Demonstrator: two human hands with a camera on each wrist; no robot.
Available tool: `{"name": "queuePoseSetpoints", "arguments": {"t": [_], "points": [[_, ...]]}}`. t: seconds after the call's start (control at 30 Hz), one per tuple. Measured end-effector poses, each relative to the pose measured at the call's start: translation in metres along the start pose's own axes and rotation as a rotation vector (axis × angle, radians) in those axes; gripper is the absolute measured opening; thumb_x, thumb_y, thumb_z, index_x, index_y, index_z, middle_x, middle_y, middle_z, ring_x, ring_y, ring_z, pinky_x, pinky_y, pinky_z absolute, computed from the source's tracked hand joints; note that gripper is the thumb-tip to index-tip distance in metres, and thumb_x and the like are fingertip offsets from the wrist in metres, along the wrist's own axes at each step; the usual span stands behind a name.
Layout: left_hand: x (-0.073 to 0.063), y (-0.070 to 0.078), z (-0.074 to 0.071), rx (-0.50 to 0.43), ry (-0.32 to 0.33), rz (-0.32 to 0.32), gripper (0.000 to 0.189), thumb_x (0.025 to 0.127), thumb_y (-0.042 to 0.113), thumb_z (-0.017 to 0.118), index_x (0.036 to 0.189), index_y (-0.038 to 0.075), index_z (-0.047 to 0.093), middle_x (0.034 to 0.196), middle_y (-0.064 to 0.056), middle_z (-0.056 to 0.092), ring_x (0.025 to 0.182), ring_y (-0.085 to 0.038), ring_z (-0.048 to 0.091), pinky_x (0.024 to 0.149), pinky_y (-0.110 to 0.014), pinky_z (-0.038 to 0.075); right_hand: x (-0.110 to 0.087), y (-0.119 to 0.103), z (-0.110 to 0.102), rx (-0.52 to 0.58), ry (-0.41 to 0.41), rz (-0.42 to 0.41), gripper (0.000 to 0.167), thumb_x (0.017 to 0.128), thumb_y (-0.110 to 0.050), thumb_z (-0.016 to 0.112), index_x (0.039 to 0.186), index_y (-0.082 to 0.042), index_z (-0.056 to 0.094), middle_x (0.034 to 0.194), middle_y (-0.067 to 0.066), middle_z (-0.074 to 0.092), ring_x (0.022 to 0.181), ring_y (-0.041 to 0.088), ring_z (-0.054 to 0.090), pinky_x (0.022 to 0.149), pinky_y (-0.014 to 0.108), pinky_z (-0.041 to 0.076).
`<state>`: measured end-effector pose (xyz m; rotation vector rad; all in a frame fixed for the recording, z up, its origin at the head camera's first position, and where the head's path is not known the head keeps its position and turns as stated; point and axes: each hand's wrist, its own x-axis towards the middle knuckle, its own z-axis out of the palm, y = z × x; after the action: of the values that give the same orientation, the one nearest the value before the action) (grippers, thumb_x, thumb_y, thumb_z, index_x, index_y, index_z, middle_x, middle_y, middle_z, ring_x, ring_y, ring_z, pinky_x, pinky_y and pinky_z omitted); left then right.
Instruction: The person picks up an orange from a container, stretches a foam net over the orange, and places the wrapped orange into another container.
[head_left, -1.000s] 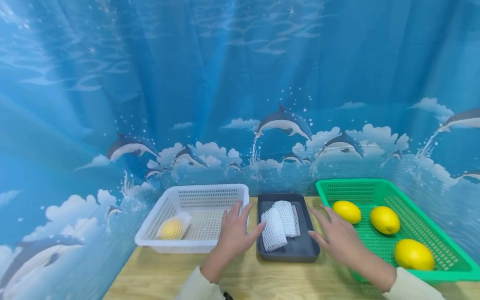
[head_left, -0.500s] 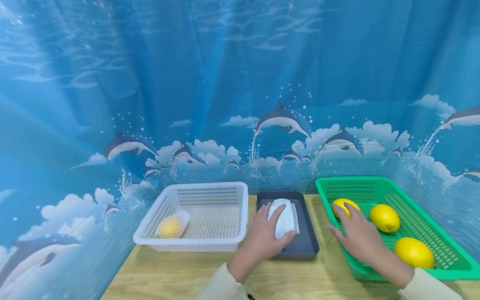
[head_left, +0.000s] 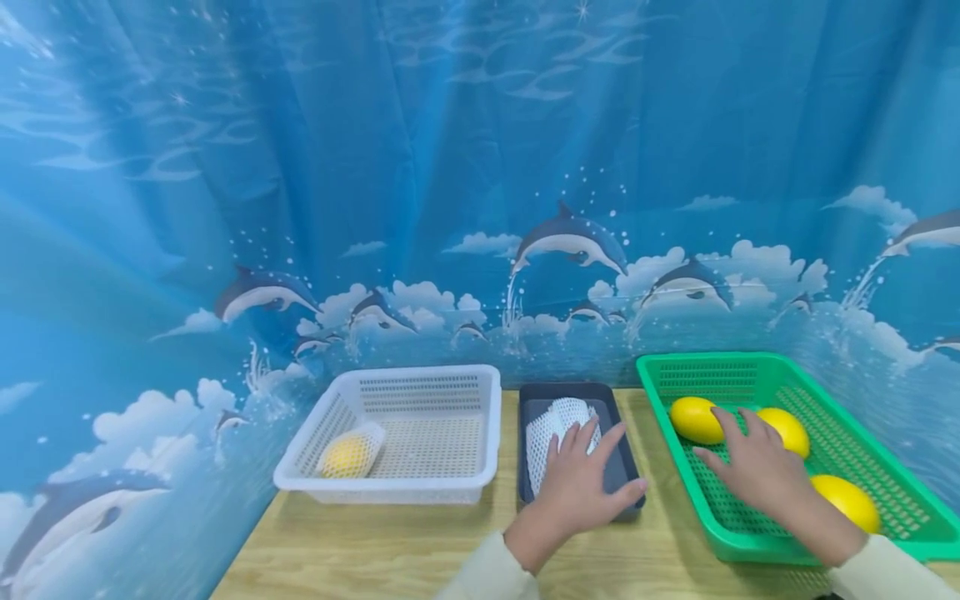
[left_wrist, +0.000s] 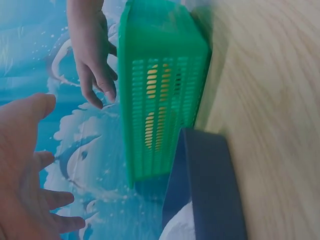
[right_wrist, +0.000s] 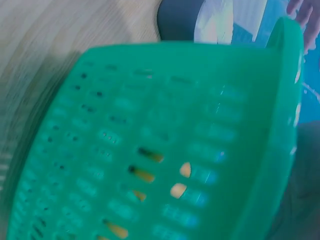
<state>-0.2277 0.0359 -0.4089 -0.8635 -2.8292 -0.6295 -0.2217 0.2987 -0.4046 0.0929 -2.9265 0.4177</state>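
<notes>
White foam nets (head_left: 542, 442) lie overlapping in the dark gray tray (head_left: 534, 405), middle of the setup. Left hand (head_left: 581, 482) is over them, fingers spread wide, nothing held; the left wrist view shows it up in the air, apart from the tray. Hand covers part of the pile, so net count unclear.

Three loose lemons in the green basket (head_left: 757, 547), right of the tray: one at the left wall (head_left: 696, 420), a second (head_left: 792, 430) to its right and partly behind the right hand (head_left: 767, 468), a third (head_left: 851, 502) nearer the front, partly behind the wrist. Right hand is above the basket, fingers extended and slightly bent, holding nothing; left wrist view has the fingertips just above the rim. Yellow shows through the slots in both wrist views.

White basket (head_left: 405, 493) on the left: one netted lemon (head_left: 347, 458) at its left end, net end pointing up and right.

Looks: nets are white, flattened, open mesh. Loose lemons are bright yellow, smooth, oval; the netted one is paler under the mesh.

All three containers sit on the wood-grain tabletop (head_left: 360, 546), blue dolphin-print backdrop (head_left: 450, 167) behind. Cuffs (head_left: 491, 575) cream.
</notes>
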Motion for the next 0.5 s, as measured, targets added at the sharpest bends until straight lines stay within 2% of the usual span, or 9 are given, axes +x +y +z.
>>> {"name": "queuePoseSetpoints", "arguments": {"t": [0.17,0.5], "points": [[0.004,0.007,0.012,-0.001,-0.031,-0.010,0.070,0.091,0.072,0.038,0.153,0.044,0.017,0.158,-0.004,0.026,0.142,-0.034,0.029,0.111,-0.063,0.025,0.004,0.019,0.001,0.015,-0.036,0.051,0.084,0.090,-0.058,0.058,0.141,0.004,0.033,0.135,0.046,0.025,0.114,0.067,0.028,0.072,0.082,0.031],[0.011,0.023,0.032,0.052,-0.030,0.015,0.069,0.091,0.072,0.036,0.152,0.044,0.018,0.155,0.000,0.031,0.139,-0.032,0.035,0.109,-0.059,0.032,0.009,0.049,0.002,-0.007,-0.097,0.103,0.092,0.087,-0.063,0.058,0.139,0.009,0.031,0.129,0.048,0.023,0.109,0.069,0.027,0.066,0.079,0.037]]}}
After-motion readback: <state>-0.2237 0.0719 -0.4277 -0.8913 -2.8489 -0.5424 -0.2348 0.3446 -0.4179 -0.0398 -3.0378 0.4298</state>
